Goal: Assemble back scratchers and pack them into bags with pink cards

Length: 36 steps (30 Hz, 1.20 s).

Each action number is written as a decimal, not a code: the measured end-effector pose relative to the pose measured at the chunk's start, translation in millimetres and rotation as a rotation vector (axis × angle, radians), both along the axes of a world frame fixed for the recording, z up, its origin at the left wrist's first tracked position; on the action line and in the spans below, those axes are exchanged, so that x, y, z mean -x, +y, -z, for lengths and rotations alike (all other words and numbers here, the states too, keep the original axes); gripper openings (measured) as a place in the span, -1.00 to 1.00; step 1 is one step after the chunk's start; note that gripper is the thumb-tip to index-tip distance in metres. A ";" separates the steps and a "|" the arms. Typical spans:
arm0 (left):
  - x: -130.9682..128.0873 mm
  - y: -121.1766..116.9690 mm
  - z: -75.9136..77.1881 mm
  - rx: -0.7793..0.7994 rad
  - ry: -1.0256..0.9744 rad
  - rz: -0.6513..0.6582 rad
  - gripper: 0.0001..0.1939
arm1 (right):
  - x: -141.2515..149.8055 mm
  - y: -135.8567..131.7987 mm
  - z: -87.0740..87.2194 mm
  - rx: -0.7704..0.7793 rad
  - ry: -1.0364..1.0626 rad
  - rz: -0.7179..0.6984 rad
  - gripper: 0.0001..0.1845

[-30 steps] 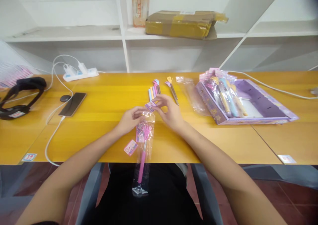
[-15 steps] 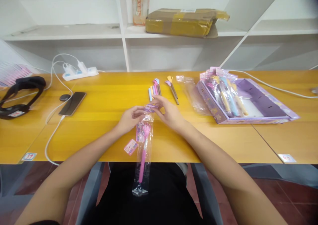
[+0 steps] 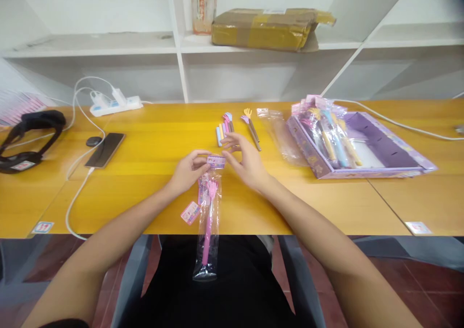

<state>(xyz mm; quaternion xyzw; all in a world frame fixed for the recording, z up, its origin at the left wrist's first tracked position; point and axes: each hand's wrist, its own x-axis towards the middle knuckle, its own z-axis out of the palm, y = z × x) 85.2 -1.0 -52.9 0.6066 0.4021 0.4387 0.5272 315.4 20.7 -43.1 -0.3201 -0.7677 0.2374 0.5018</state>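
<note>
My left hand (image 3: pixel 188 171) pinches the printed header card (image 3: pixel 216 162) at the top of a clear plastic bag (image 3: pixel 213 226). Inside the bag lies a pink back scratcher (image 3: pixel 207 231), hand-shaped end up; its lower part hangs past the table edge over my lap. My right hand (image 3: pixel 248 164) is just right of the card, thumb and fingers apart with nothing visible between them. Loose pink cards lie beside the bag: one (image 3: pixel 190 212) on its left, another partly hidden behind it. Beyond my right hand are several scratcher parts (image 3: pixel 224 125) and two brown-handled scratchers (image 3: pixel 253 132).
To the right are flat clear bags (image 3: pixel 284 142) and a purple display box (image 3: pixel 362 173) holding several bagged scratchers (image 3: pixel 337 139). On the left sit a phone (image 3: pixel 106 150), a power strip (image 3: pixel 118 106) and a black headset (image 3: pixel 34 139). A taped carton (image 3: pixel 268 28) is on the shelf.
My right hand has let go of the header card and moved slightly away from it. The card now lies flatter and faces up, still held in my left hand.
</note>
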 end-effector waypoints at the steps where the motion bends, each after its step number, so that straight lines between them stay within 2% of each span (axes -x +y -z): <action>1: -0.2 -0.5 -0.5 -0.013 0.004 0.004 -0.53 | 0.0 2.4 1.1 0.059 0.049 -0.026 -0.57; 4: -0.5 -2.2 -0.4 -0.098 0.033 0.014 -0.52 | 0.2 9.0 5.4 0.240 0.148 -0.108 -0.64; 8: 0.1 -3.4 1.5 -0.215 0.064 0.022 -0.67 | 1.1 11.8 7.6 0.380 0.236 -0.195 -0.61; 13: 2.8 -5.6 -2.1 -0.319 0.240 0.020 -0.66 | 3.2 10.4 7.9 0.432 0.217 -0.216 -0.56; 17: 3.0 -9.2 -11.1 -0.497 0.466 -0.010 -0.67 | 4.6 10.6 7.7 0.466 0.258 -0.238 -0.56; 21: 3.5 -9.7 -15.6 -0.638 0.517 0.020 -0.71 | 5.6 9.0 4.8 0.494 0.286 -0.254 -0.57; 27: 2.7 -9.5 -15.4 -0.656 0.561 0.095 -0.72 | 8.6 7.9 6.8 0.556 0.314 -0.260 -0.54; 32: 0.3 -10.9 -18.8 -0.659 0.569 0.159 -0.69 | 10.0 10.3 10.6 0.475 0.338 -0.219 -0.57; 34: 0.5 -10.1 -17.8 -0.604 0.565 0.187 -0.69 | 10.1 10.6 10.4 0.451 0.340 -0.218 -0.59; 36: 1.1 -8.6 -13.7 -0.480 0.504 0.193 -0.69 | 9.6 10.3 9.7 0.441 0.330 -0.217 -0.62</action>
